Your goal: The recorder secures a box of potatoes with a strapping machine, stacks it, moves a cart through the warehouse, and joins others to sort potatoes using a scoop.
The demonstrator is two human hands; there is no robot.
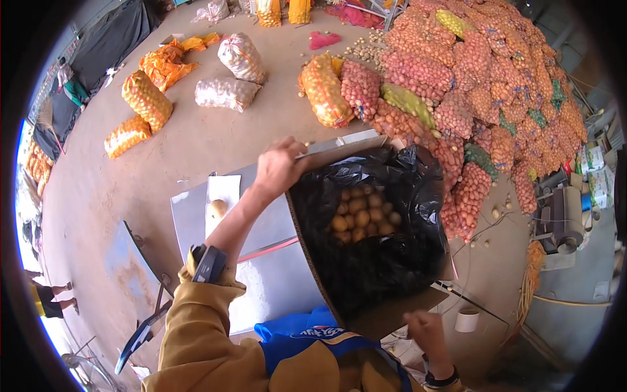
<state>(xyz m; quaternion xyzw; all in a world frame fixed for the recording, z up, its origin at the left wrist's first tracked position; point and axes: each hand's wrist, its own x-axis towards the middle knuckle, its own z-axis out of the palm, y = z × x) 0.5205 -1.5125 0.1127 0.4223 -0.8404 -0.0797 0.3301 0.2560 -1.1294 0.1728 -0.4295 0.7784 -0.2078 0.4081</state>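
Observation:
An open cardboard box (366, 313) lined with a black plastic bag (392, 274) holds several round brown potatoes (362, 215). It stands on a grey metal platform (268, 281), where a white paper sheet (228, 187) and one loose potato (217, 209) lie at left. My left hand (279, 170) is closed on the box's upper left rim. Beside the box's lower right edge is my right hand (424, 336), its fingers curled; I cannot make out whether they hold anything.
A tall pile of mesh sacks (490, 91) covers the right rear. Filled sacks (147, 101) stand on the concrete floor (150, 183). A machine (562, 219) and a white bucket (467, 321) are at right. A person (72, 85) and another person's legs (55, 297) show at far left.

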